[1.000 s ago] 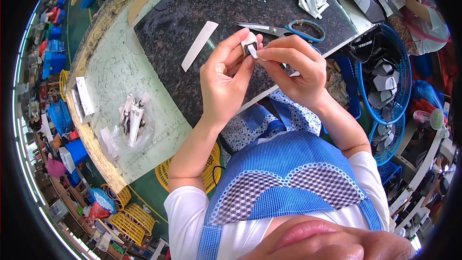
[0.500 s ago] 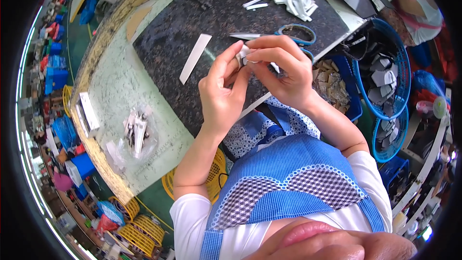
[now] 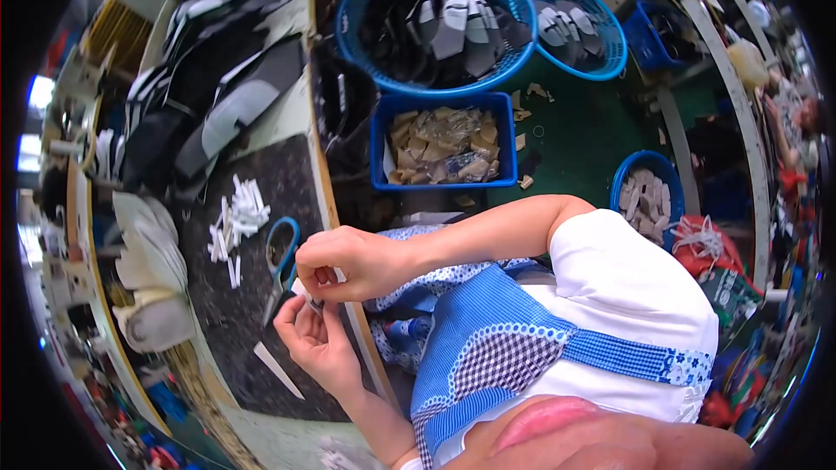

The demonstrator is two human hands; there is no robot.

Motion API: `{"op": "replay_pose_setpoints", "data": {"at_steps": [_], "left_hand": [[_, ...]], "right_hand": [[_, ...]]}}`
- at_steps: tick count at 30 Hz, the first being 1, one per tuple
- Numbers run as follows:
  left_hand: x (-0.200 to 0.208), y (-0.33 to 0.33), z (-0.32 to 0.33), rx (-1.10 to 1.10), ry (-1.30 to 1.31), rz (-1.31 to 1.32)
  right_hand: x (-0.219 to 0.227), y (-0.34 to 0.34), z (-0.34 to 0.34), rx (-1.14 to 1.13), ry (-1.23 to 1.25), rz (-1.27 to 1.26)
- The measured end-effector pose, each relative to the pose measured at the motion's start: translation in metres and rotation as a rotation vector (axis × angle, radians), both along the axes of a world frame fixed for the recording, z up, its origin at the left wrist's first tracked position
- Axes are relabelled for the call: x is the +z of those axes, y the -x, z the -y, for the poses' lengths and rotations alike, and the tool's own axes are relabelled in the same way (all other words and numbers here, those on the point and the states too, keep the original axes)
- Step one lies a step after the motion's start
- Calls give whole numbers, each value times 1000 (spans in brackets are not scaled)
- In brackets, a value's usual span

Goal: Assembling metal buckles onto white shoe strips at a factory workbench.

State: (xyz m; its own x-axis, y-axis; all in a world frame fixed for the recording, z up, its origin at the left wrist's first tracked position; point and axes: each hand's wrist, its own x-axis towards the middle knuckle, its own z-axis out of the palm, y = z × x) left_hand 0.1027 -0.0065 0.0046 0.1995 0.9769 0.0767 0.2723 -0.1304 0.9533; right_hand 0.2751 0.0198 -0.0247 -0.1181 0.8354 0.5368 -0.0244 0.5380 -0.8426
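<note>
My left hand (image 3: pixel 320 352) and my right hand (image 3: pixel 357 263) meet over the near edge of the dark speckled slab (image 3: pixel 213 313). Between their fingertips is a small white strip (image 3: pixel 300 288), mostly covered by the fingers; a small dark bit shows beside it. Both hands are closed in a pinch on it. Just beyond them lie scissors (image 3: pixel 283 252) with blue handles, partly behind my right hand. A single flat white strip (image 3: pixel 279 370) rests on the slab beside my left hand. Farther off is a loose pile of short white strips (image 3: pixel 239 216).
Dark and grey cut pieces (image 3: pixel 239 109) are heaped at the table's far end. To the right stand a blue crate (image 3: pixel 448 184) of beige scraps, a large blue basket (image 3: pixel 435 92) and a smaller blue basket (image 3: pixel 623 48), both holding grey pieces. A blue tub (image 3: pixel 644 157) is farther right.
The view has swung to the right, bringing the baskets and crate toward the middle. My hands stay together on the small white strip.
</note>
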Motion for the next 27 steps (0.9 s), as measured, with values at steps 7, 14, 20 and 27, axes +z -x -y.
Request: {"op": "replay_pose_setpoints", "data": {"at_steps": [7, 14, 20, 27], "left_hand": [[11, -6, 0, 45, 92, -50], [15, -7, 5, 31, 87, -33], [6, 1, 12, 127, 9, 69], [7, 4, 13, 149, 6, 77]], "right_hand": [[5, -11, 6, 83, 167, -189], [16, -28, 6, 275, 477, -227], [9, -26, 2, 380, 528, -237], [24, -17, -9, 363, 444, -73]]}}
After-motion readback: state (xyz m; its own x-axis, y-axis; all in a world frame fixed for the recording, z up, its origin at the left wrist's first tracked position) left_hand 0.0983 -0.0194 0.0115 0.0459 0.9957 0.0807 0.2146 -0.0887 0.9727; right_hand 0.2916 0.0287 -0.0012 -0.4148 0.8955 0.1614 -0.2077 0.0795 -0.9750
